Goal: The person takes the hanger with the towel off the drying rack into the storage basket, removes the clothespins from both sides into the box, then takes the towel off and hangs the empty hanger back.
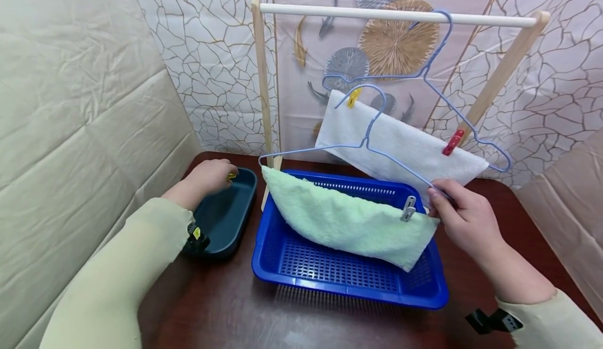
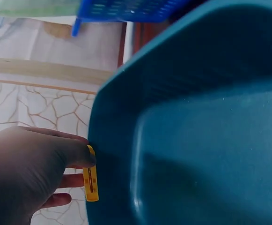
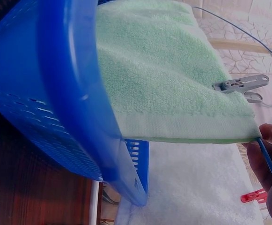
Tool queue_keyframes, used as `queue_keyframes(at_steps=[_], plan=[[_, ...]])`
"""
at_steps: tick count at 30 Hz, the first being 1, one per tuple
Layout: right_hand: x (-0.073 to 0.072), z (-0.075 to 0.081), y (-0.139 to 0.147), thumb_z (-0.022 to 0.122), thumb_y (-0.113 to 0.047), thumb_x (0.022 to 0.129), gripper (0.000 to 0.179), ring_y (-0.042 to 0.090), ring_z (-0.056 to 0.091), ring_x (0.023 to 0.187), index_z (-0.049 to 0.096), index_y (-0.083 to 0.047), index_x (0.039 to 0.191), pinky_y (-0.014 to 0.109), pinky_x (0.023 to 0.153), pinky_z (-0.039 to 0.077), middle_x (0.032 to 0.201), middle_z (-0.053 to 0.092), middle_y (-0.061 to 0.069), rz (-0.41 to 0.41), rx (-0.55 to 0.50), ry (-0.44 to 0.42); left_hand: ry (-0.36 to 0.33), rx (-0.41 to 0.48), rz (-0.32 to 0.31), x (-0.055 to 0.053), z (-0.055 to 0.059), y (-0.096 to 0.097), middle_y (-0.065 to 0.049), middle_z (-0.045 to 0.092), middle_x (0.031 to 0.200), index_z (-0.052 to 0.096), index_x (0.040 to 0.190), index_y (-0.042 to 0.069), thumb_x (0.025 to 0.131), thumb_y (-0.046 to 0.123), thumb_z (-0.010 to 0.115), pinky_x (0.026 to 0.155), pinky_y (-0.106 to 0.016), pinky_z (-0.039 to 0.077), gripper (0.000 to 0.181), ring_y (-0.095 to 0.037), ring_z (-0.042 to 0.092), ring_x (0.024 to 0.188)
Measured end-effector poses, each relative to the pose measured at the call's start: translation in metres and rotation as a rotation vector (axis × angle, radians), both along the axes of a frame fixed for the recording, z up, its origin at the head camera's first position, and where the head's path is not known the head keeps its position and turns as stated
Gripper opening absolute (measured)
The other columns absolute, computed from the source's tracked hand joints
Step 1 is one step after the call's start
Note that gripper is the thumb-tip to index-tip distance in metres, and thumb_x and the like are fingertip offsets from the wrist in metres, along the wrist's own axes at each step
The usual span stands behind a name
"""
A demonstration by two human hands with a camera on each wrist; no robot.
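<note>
The left hand is to the left of the blue basket, above the dark teal tray, with its arm stretched forward. Its thumb and fingers pinch a yellow clothespin; in the left wrist view, this clothespin is seen against the tray's rim. The right hand is at the right side of the basket. Its forearm comes from the near right and slants forward and inward, and its thumb and curled fingers grip the right end of a blue hanger, near the corner of a green towel.

This hanger is tilted above the basket, its hook pointing up and free of the rail. The green towel hangs along it, over the basket's opening, and a grey clothespin holds the towel's upper edge near the right hand.

Behind the basket, a white towel hangs from a second hanger, with another yellow clip and a red clip. The second hanger hooks over the white rail, which is higher than the basket and behind it. Basket and tray stand on the dark bench.
</note>
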State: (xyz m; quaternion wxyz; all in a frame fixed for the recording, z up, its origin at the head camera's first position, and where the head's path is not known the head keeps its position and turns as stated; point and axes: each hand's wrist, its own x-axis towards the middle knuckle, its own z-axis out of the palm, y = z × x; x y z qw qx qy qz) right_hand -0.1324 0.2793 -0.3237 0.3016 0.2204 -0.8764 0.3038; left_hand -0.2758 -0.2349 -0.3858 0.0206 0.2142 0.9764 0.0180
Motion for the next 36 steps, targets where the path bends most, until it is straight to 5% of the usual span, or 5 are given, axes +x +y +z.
queue_keyframes(at_steps=[9,18,27,36], plan=[[0.000,0.000,0.000,0.065,0.002,0.091,0.011,-0.006,0.046,0.063,0.067,-0.008,0.096,0.015,0.056,0.037,0.068,0.058,-0.002,-0.003,0.003,0.009,0.026,-0.072,-0.046,-0.008,-0.013,0.007,-0.006,0.056,0.083,0.068,0.085,0.013,0.089,0.002,0.060,0.064,-0.040,0.044,0.014,-0.023,0.048,0.070],[0.000,0.000,0.000,0.065,0.004,0.090,0.013,-0.006,0.046,0.063,0.067,-0.007,0.096,0.015,0.057,0.038,0.068,0.058,0.000,0.013,-0.002,0.014,-0.030,-0.099,-0.054,-0.008,-0.026,0.010,-0.003,0.050,0.072,0.054,0.071,0.015,0.094,0.003,0.059,0.064,-0.036,0.040,0.027,-0.022,0.046,0.067],[0.000,0.000,-0.001,0.065,0.006,0.090,0.014,-0.006,0.045,0.062,0.067,-0.007,0.095,0.015,0.056,0.037,0.068,0.058,-0.001,0.015,-0.002,0.019,-0.058,-0.133,-0.071,-0.014,-0.038,0.009,-0.006,0.058,0.086,0.068,0.094,0.011,0.094,0.004,0.061,0.068,-0.037,0.046,0.010,-0.022,0.051,0.072],[-0.001,0.000,0.000,0.065,0.006,0.089,0.015,-0.005,0.045,0.062,0.067,-0.008,0.095,0.016,0.056,0.037,0.068,0.057,-0.003,0.018,0.000,0.022,-0.099,-0.092,-0.048,-0.017,-0.043,0.009,-0.010,0.062,0.104,0.069,0.116,0.012,0.093,0.001,0.065,0.079,-0.042,0.053,0.026,-0.023,0.058,0.082]])
